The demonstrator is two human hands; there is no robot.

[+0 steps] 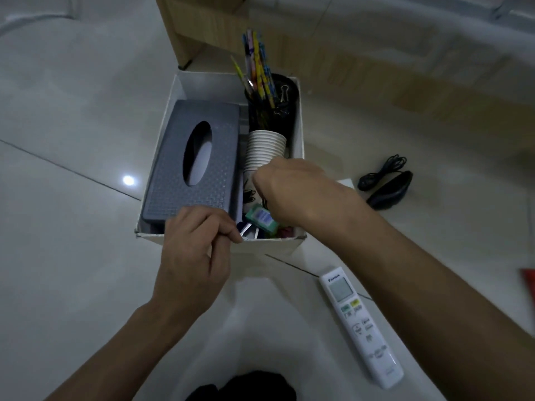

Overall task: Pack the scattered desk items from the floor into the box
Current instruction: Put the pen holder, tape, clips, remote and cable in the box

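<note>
A white cardboard box (pixel 275 246) stands on the tiled floor. Inside lie a grey tissue holder (pixel 173 169), a black pen cup (pixel 286 117) with pencils and binder clips, a stack of paper cups (pixel 265 149) and a small green packet (pixel 260 217). My left hand (pixel 194 250) is at the box's near rim, and its thumb and fingers pinch a small flat blue-and-silver item (pixel 246 228). My right hand (pixel 292 192) reaches down into the box beside the cups with curled fingers; what they touch is hidden.
A white air-conditioner remote (pixel 362 328) lies on the floor near my right forearm. A black mouse (pixel 389 191) with its coiled cable (pixel 382 169) lies right of the box. A wooden furniture base (pixel 185 30) stands behind the box. Something red (pixel 528 282) shows at the right edge.
</note>
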